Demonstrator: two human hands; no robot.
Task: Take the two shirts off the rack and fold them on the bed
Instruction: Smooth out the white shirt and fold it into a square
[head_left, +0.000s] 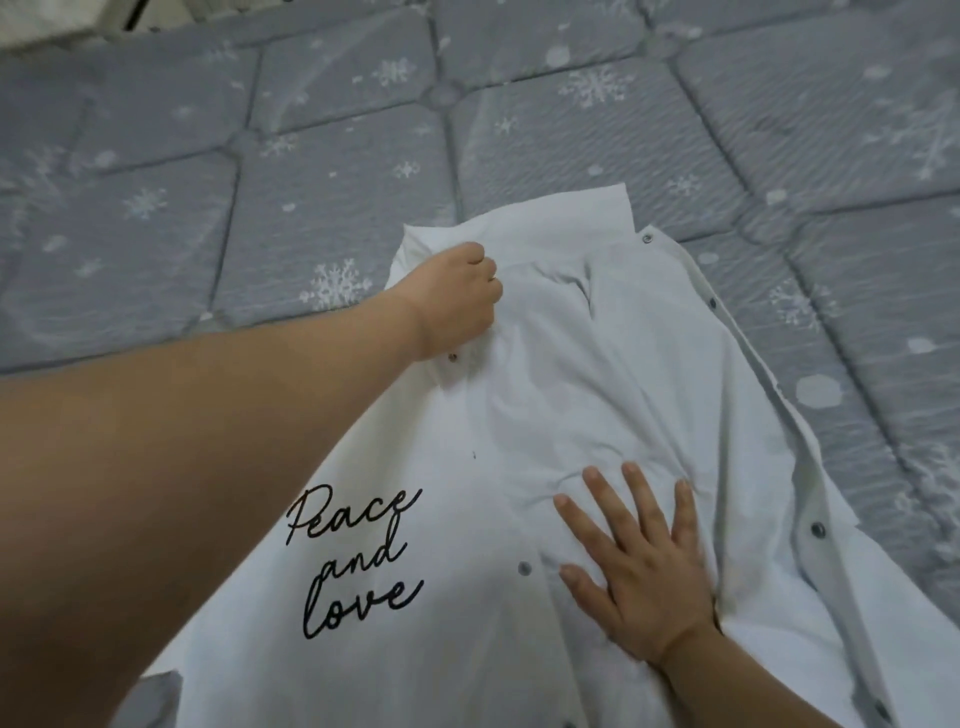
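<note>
Left hand (454, 296) fist-curled, gripping white shirt (519, 415) near collar; right hand (639, 561) flat, fingers spread wide, pressing shirt front; bed (208, 208) beyond both hands

A grey quilted mattress cover (571, 130) printed with white snowflakes fills nearly the whole view, its stitched seams crossing diagonally. A pale, blurred object (47, 23) sits at the top-left corner.

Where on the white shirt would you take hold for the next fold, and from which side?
Probably the loose placket edge of the white shirt on the right, by the snap buttons, coming in from the right. That edge lies lifted off the bed, so fingers can slide under. The left hand grips the collar area; the right hand presses flat on the middle.
</note>
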